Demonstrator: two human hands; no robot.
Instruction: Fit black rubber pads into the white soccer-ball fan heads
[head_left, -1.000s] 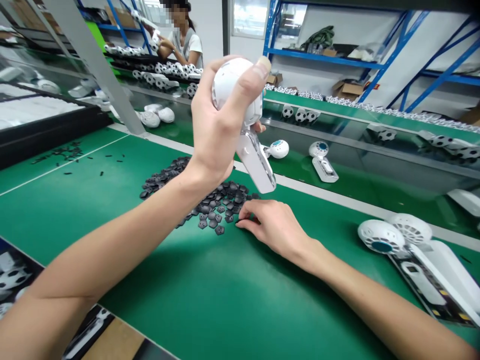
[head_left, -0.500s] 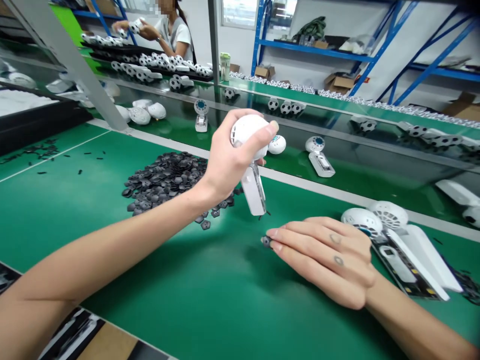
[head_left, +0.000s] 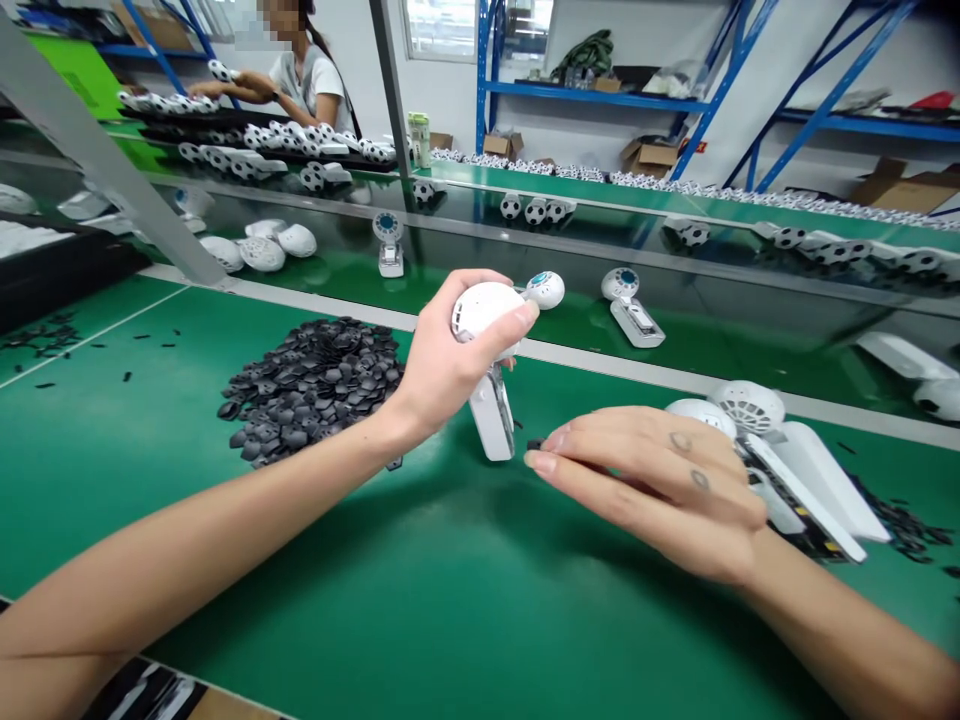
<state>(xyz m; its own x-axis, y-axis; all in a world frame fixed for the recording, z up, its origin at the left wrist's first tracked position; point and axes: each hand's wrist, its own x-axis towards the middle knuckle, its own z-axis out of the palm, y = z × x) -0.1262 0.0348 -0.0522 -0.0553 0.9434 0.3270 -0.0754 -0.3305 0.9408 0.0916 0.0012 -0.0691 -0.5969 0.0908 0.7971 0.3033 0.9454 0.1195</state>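
Green rubber-covered work table [head_left: 315, 590] fills the lower part of this head view, and blue metal shelf racks [head_left: 592, 100] with cardboard boxes stand behind it. Farther away, a co-worker [head_left: 307, 85] sits at a bench and holds a small white object, beside rows of black-and-white football-patterned parts [head_left: 247, 150].

The person's left hand [head_left: 450, 365] is closed and curled around the round head of a white plastic device [head_left: 489, 412], with the thumb lying over the top of the head. The device hangs nearly upright with its flat white handle down, just above the table; I cannot tell if it touches the table.

The right hand [head_left: 652, 490] has its fingers pressed together, and the thumb and forefinger pinch a small black piece [head_left: 533, 444] close beside the handle. The piece is mostly hidden by the fingertips, so I cannot see its full shape.

To the left of the hands lies a heap of dark grey five-sided pieces [head_left: 307, 390] on the table. Two white devices with round vented heads [head_left: 750, 410] lie on the table behind the right hand.
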